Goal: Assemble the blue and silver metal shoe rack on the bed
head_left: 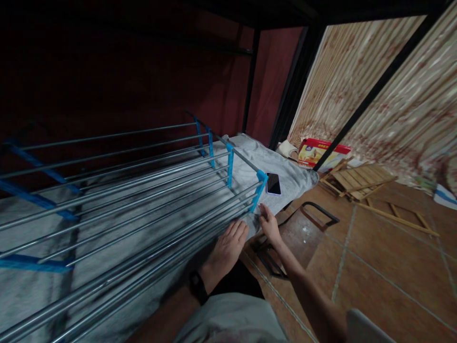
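Observation:
A rack of long metal rods joined by blue plastic connectors lies on its side across a grey cloth-covered surface. My left hand lies flat with fingers stretched on the lowest rods near their end. A dark band sits on that wrist. My right hand reaches to the cloth edge just under the nearest blue connector, its fingers partly curled at the rod ends; whether it grips anything is unclear. A black phone lies on the cloth beyond the connector.
A black metal frame stands on the tiled floor to the right. Wooden slat pieces and a red and yellow box lie by the patterned curtain. Black bunk posts rise behind.

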{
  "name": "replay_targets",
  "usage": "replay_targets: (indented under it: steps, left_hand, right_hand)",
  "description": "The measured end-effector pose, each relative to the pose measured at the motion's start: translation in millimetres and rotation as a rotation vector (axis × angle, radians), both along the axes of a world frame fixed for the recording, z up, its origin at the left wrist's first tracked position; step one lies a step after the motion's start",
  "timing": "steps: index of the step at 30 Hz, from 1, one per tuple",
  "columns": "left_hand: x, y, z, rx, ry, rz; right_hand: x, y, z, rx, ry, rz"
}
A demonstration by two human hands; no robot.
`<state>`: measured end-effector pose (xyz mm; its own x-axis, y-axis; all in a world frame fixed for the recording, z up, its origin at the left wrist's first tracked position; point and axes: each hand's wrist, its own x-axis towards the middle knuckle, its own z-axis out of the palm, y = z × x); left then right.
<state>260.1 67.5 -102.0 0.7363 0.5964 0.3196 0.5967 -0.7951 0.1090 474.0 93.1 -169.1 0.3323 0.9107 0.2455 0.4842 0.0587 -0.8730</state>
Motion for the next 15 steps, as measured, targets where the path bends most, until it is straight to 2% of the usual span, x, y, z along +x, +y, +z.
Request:
replay_targets:
  steps: [3, 6, 9, 15]
  left_hand:
    - [-19, -11, -24.2, -0.036, 0.036, 0.112]
    - [-24, -6, -37.5, -0.069, 0.07, 0.276]
    - [-21, 3, -35.9, -0.131, 0.113, 0.38]
    - [-10, 15, -28.3, -0.308, 0.155, 0.383]
  right_hand:
    - [3, -7, -11.1, -0.007, 0.005, -0.016]
    - [-3, -3, -13.6, -0.01, -0.008, -0.006]
    - [-12, 4, -10.6, -0.022, -0.027, 0.012]
    - [-21, 6, -2.5, -0.044, -0.059, 0.01]
